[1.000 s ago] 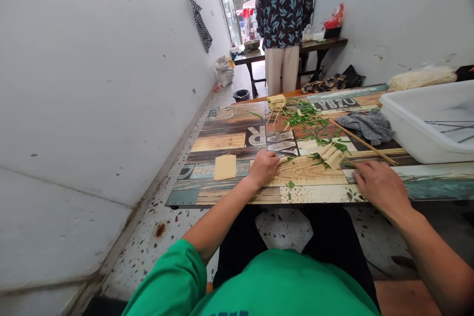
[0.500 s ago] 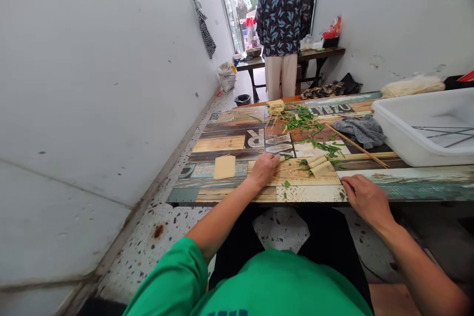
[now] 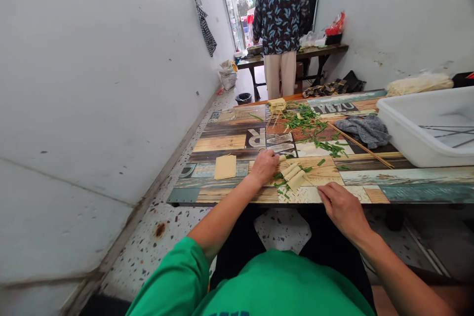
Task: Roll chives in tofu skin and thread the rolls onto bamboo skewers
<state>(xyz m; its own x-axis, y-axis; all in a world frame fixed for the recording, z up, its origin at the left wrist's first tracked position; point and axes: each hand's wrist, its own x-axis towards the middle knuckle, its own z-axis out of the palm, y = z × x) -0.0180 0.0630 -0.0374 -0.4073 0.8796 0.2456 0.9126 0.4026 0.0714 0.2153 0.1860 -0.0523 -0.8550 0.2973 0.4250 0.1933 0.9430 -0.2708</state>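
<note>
My right hand [image 3: 342,210] is closed in a pinch at the table's front edge, on a thin wooden skewer [image 3: 314,186]. Several tofu-skin rolls [image 3: 294,176] with green leaves poking from their ends sit on the skewer's far part, low over the table. My left hand [image 3: 265,166] lies to their left, fingers curled round a tofu-skin roll [image 3: 282,158] whose end shows beyond the fingertips. Further left is a stack of square tofu-skin sheets [image 3: 225,167]. Chopped greens [image 3: 329,148] lie scattered behind the skewered rolls.
Finished skewers of rolls [image 3: 277,105] lie at the table's far side. Loose skewers [image 3: 365,148], a grey cloth [image 3: 365,130] and a white plastic tub [image 3: 407,154] are on the right. A person [image 3: 283,15] stands at another table [image 3: 252,62], back turned.
My right hand has moved left, bringing the skewered rolls closer to my left hand. The left hand has stayed almost in place, and a roll's end now shows more clearly beside it.
</note>
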